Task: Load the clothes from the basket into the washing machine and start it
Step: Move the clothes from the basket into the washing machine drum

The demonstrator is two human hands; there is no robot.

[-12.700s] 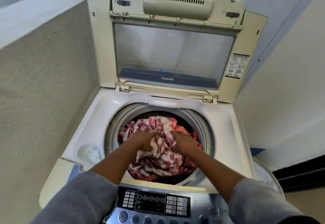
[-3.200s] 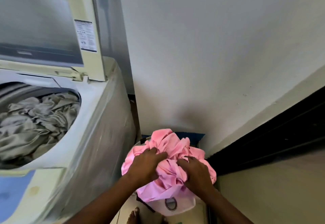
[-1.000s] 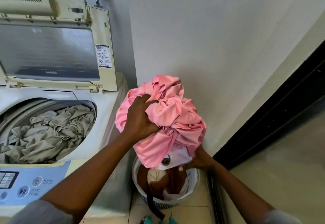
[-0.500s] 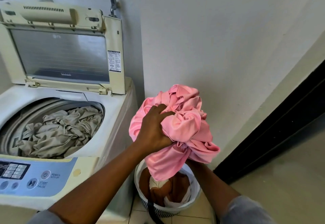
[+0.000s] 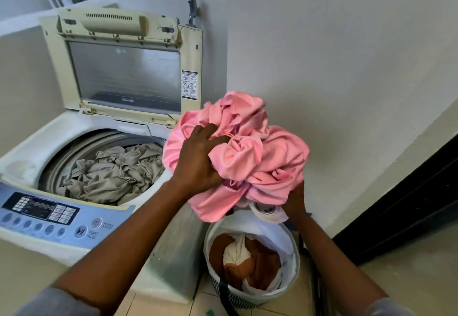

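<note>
While the left hand (image 5: 198, 164) and right hand (image 5: 295, 201) grip it, crumpled pink cloth (image 5: 272, 157) bulges.

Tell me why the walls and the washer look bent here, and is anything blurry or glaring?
Head view: the wide-angle lens tilts and bows straight edges, as on the washing machine lid; the light is soft and even, with a pale sheen on the lid's window; the pink clothes look sharp, the lettering on the control panel and the grey sleeve at the bottom edge softer.

A metal tap (image 5: 192, 11) (perhaps a water valve) on the white wall (image 5: 334, 68); beige floor (image 5: 409, 278) below.
</note>
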